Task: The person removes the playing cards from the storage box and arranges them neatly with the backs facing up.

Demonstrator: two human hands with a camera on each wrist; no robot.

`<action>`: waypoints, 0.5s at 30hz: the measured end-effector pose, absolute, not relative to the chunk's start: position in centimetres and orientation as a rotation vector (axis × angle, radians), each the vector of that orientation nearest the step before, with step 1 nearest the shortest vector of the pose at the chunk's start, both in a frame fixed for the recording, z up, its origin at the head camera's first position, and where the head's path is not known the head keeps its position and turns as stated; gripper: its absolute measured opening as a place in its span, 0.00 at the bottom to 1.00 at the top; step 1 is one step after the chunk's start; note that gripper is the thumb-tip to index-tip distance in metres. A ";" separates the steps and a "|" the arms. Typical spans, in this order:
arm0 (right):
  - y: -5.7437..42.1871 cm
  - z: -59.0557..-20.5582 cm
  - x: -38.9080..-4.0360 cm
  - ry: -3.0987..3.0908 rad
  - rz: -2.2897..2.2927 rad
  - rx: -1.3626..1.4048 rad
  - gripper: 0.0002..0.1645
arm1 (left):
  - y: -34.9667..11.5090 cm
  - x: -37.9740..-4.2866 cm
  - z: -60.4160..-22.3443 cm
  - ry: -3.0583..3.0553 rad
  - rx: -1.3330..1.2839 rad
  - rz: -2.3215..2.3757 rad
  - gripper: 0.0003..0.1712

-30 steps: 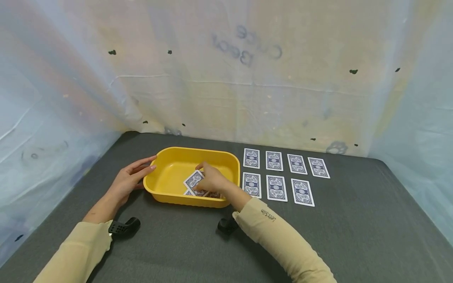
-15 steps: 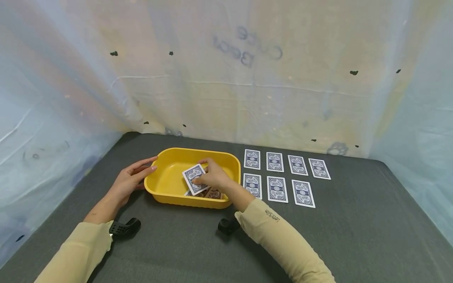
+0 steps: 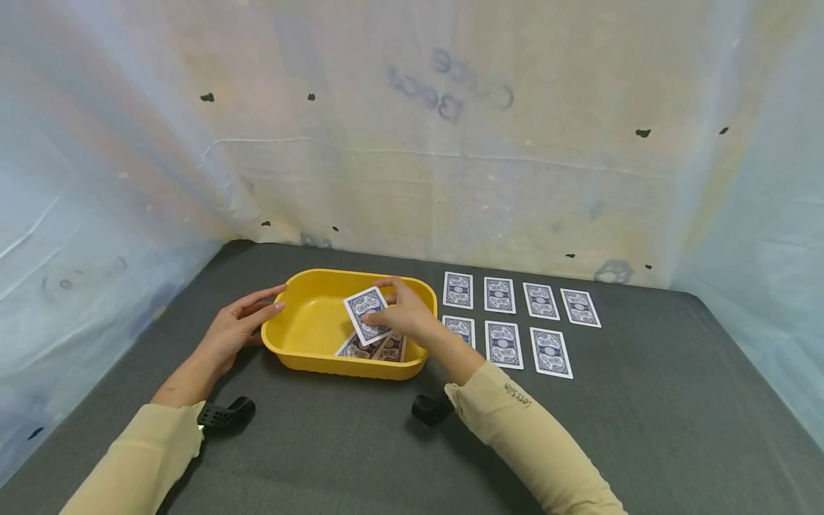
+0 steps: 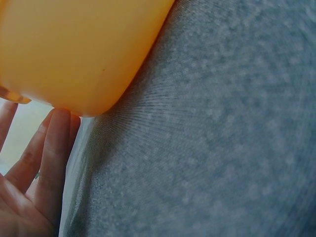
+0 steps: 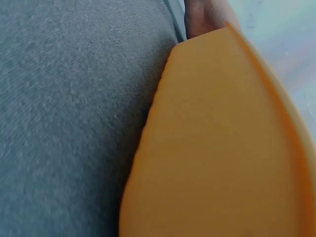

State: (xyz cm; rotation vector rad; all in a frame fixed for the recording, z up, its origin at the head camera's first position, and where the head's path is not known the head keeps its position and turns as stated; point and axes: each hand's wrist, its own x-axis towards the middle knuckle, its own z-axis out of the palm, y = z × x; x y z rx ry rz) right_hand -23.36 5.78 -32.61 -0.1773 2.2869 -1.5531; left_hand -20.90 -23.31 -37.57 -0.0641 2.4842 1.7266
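Observation:
My right hand (image 3: 410,312) pinches a blue-backed playing card (image 3: 368,315) between thumb and fingers, just above the right half of a yellow plastic tray (image 3: 309,361). Below it in the tray lie more cards (image 3: 392,348), partly hidden by the held one. My left hand (image 3: 234,330) is at the tray's left end, its fairly straight fingers touching the rim and side. The left wrist view has those fingertips (image 4: 59,121) against the tray wall (image 4: 74,59). Only the tray's outer side (image 5: 212,138) fills the right wrist view; the right hand is not visible there.
Right of the tray, face-down cards lie in two rows on the dark grey table (image 3: 644,400), a back row (image 3: 499,295) and a front row (image 3: 503,345). A pale, translucent sheet (image 3: 412,179) hangs behind and at both sides.
My right hand has lifted the card from the pile in the tray and drawn it up and slightly to the right. More of the cards beneath now show. The left hand stays put.

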 end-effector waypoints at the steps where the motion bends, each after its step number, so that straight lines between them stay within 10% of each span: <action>1: 6.0 -32.5 -23.3 2.286 -1.556 -0.178 0.38 | -23.3 -20.9 -37.6 2.485 -0.064 1.726 0.39; 15: 9.4 -31.8 -22.6 2.305 -1.650 -0.185 0.40 | -23.3 -21.0 -37.7 2.483 -0.062 1.725 0.39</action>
